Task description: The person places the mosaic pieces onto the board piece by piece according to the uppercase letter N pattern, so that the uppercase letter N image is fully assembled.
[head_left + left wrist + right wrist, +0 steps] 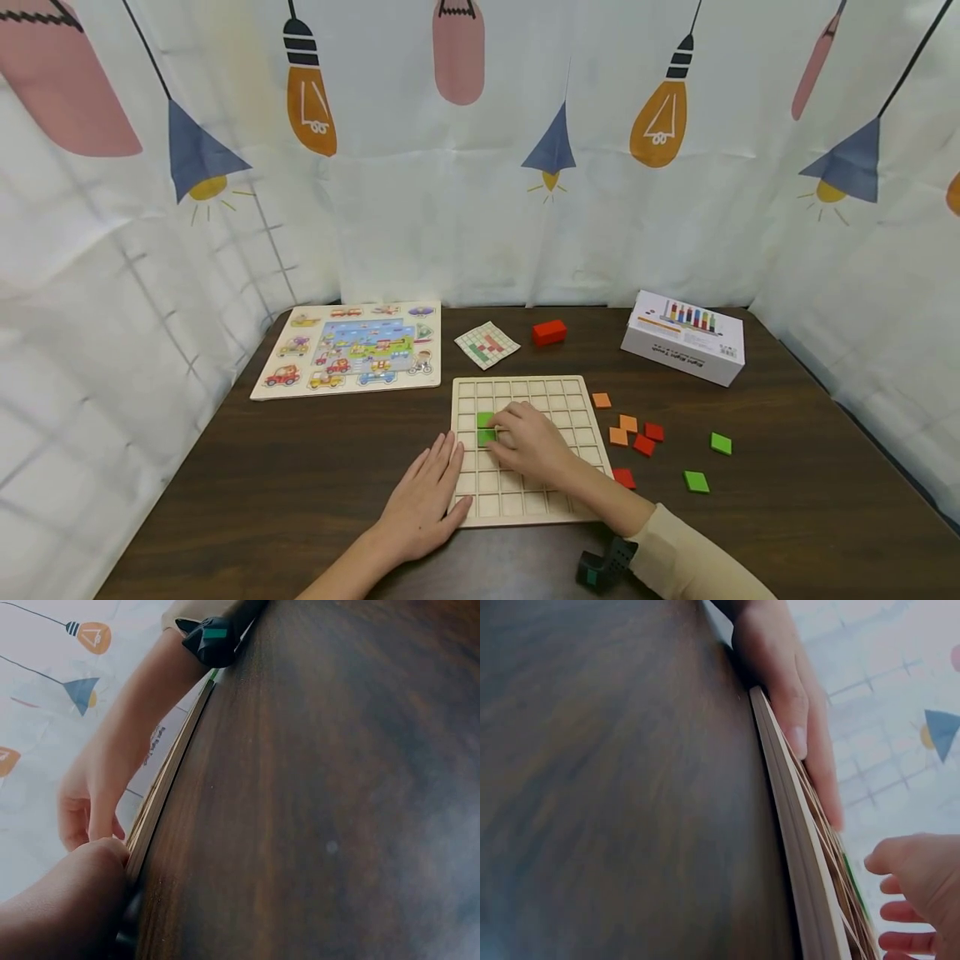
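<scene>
A pale wooden grid board lies on the table, with two green square tiles one above the other in its left part. My left hand lies flat with straight fingers along the board's left edge, its thumb over the lower left corner. Over the board, my right hand has its bent fingers and thumb beside the green tiles. In the right wrist view, the right thumb and fingers are spread a little, and no tile shows between them. Exact contact with the tiles is hidden.
Right of the board lie several orange tiles, red tiles and green tiles. Behind it are a patterned card, a red block and a white box. A picture puzzle board lies at the back left.
</scene>
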The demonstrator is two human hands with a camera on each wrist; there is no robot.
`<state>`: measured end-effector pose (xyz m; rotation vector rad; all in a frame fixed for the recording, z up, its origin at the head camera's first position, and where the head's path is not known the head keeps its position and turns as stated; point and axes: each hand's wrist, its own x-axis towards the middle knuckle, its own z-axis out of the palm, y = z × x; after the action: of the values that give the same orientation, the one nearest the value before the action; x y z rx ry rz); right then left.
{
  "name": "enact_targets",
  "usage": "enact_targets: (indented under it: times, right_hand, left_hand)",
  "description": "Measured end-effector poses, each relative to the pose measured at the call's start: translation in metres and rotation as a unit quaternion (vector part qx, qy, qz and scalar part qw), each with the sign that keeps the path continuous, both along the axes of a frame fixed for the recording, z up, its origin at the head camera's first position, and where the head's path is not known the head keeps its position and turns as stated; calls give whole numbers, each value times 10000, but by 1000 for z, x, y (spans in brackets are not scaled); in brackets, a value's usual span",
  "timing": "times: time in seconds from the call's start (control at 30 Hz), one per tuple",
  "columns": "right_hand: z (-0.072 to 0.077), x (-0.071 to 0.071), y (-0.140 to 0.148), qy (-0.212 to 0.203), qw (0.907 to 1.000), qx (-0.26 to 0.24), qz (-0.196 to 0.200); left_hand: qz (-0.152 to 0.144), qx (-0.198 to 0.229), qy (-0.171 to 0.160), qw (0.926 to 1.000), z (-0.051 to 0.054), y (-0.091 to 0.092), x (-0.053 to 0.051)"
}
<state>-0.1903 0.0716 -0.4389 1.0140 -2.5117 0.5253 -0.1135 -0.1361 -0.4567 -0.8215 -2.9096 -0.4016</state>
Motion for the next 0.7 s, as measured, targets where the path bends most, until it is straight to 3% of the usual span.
enact_targets:
  times: [0.27, 0.5, 0.7]
  right_hand:
    - [5, 1, 17, -17, 9993, -287, -232]
    - [12, 2, 41, -442, 9961, -405, -644]
    - [16, 3, 65, -512, 9923, -554, -980]
  left_hand:
    - [-20, 38, 0, 10000, -1, -2, 1]
    - [-35, 51, -32, 10000, -2, -2, 0]
    - [-74, 113, -65, 9999, 0, -1, 0]
